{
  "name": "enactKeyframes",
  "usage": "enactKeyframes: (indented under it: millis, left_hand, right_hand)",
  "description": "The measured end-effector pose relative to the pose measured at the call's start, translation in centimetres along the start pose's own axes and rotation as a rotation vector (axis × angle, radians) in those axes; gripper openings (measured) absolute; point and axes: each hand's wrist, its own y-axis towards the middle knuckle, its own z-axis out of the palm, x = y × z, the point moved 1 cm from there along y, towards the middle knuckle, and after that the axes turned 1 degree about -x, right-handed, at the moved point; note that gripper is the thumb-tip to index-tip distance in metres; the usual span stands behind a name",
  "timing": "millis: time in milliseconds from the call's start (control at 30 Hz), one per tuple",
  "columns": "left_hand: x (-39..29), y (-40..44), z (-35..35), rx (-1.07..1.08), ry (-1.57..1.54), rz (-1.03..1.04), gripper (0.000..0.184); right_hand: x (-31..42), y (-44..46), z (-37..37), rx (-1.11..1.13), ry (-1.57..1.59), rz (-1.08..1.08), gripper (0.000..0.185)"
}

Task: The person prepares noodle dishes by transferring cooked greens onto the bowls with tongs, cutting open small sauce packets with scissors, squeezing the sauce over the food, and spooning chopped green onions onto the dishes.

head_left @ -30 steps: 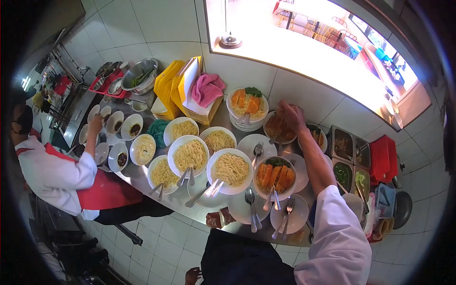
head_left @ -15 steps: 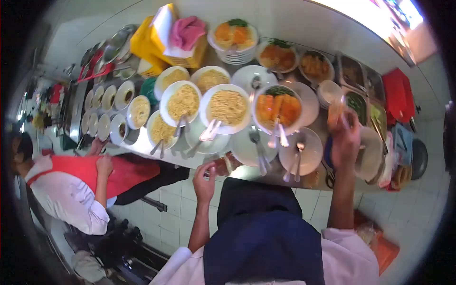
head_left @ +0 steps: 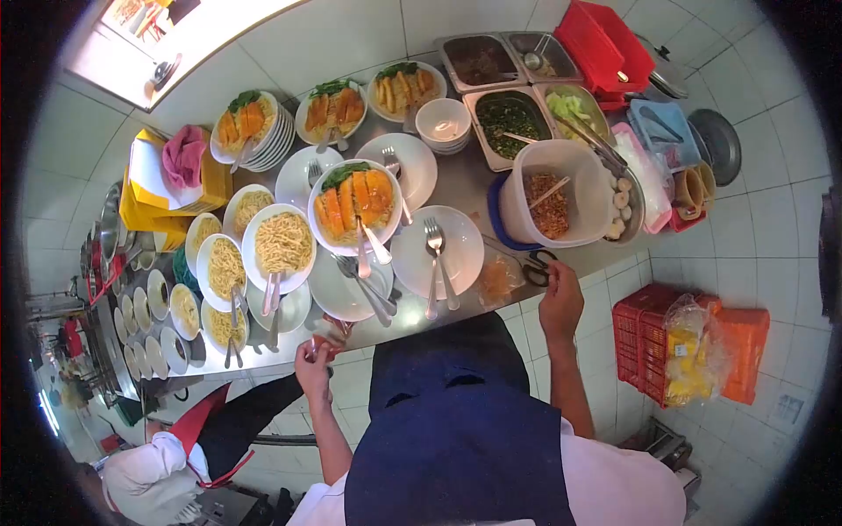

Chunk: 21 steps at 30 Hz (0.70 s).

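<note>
At the counter's front edge, my left hand is closed on a small reddish packet. My right hand has its fingers closed at the handles of black scissors, beside a clear plastic bag. Between the hands lies a white plate with a fork and spoon. Behind it sits a bowl of noodles with sliced orange-brown cutlet and greens. A bowl of plain noodles stands to its left.
A tub of reddish-brown crumbs, small white bowls and metal trays of greens stand at the right. Yellow folders are at the left. A co-worker is lower left; a red crate is on the floor.
The view has swung toward the right side of the counter. My right hand has moved from the far bowls down to the scissors at the front edge. My left hand has come to the reddish packet.
</note>
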Motion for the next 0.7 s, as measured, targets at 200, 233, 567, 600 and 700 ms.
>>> enactKeyframes:
  millis: [200, 233, 567, 600, 700]
  left_hand:
    - [-5.8, -6.0, 2.4, 0.094, -0.668, -0.046, 0.019]
    - [-6.5, -6.5, 3.4, 0.157, -0.844, -0.14, 0.017]
    - [-10.5, -8.1, 17.0, 0.558, -0.522, 0.012, 0.024]
    - [-10.9, -8.4, 17.6, 0.641, -0.549, -0.009, 0.025]
    - [-11.8, -9.2, 19.8, 0.732, -0.31, 0.142, 0.026]
  right_hand:
    - [-4.3, 3.0, 0.6, 0.425, -0.2, -0.361, 0.035]
    - [-4.7, 3.2, 0.5, 0.434, -0.18, -0.376, 0.035]
    - [-11.9, 0.7, -10.0, 1.171, 0.483, 0.444, 0.054]
    - [-10.9, -0.1, -11.2, 1.134, 0.492, 0.385, 0.053]
    - [-6.5, -2.1, -12.5, 1.048, 0.515, 0.347, 0.06]
